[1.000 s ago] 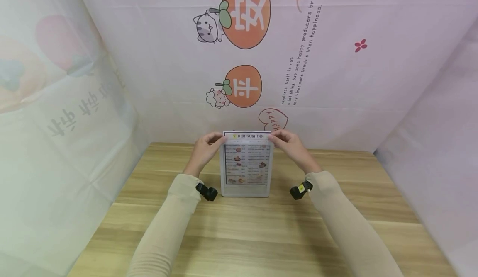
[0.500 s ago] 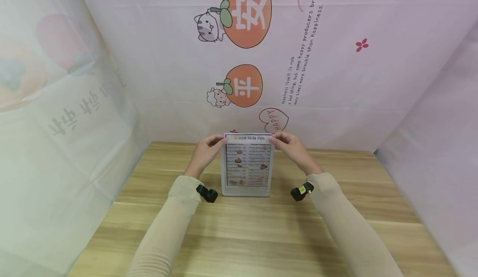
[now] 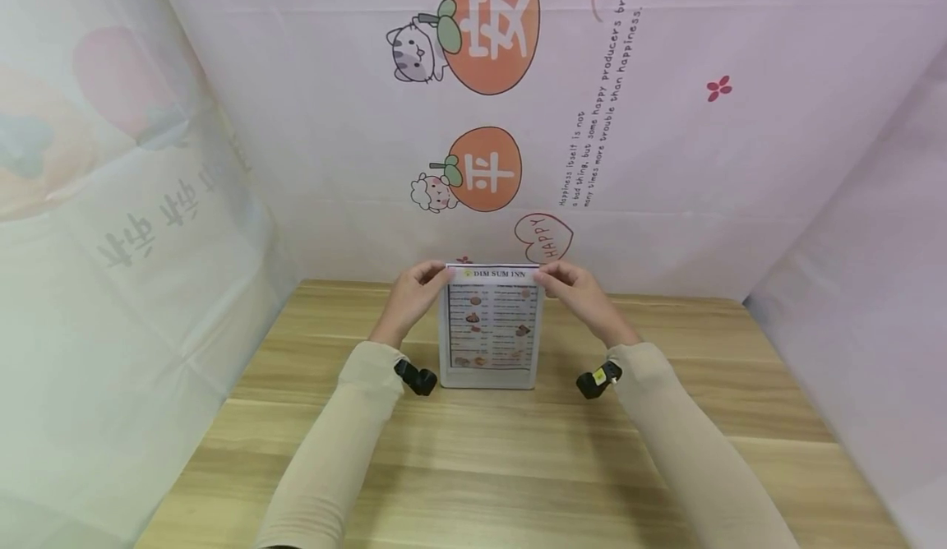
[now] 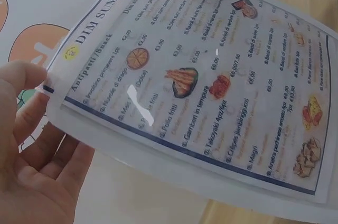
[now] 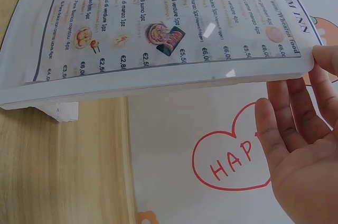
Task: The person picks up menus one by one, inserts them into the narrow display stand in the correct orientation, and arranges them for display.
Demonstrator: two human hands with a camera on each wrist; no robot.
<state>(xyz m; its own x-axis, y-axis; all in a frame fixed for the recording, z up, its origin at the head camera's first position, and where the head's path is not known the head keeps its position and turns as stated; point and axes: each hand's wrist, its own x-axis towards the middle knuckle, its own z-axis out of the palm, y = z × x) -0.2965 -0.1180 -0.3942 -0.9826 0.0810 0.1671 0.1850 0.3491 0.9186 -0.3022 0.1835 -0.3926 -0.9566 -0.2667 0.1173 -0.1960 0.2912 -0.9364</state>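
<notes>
A white menu stand [image 3: 488, 378] stands upright on the wooden table, holding a printed "DIM SUM INN" menu sheet [image 3: 491, 323]. The sheet's title strip shows above the stand's clear front. At the upper left corner my left hand [image 3: 410, 298] pinches the sheet between thumb and index finger; in the left wrist view its other fingers [image 4: 58, 155] lie loosely behind. My right hand [image 3: 580, 294] pinches the upper right corner, and the right wrist view shows its thumb on the front and fingers [image 5: 303, 110] behind. A white foot [image 5: 67, 112] projects from the stand's lower back.
The wood-grain table [image 3: 473, 467] ends at a white cloth backdrop [image 3: 651, 122] with cartoon prints, close behind the stand. Cloth walls rise at left and right. Black wrist cameras [image 3: 416, 378] sit on both sleeves.
The menu sheet has slid down slightly in the stand, its top edge lower than before. Both hands keep their pinch; the left has shifted a little to the right.
</notes>
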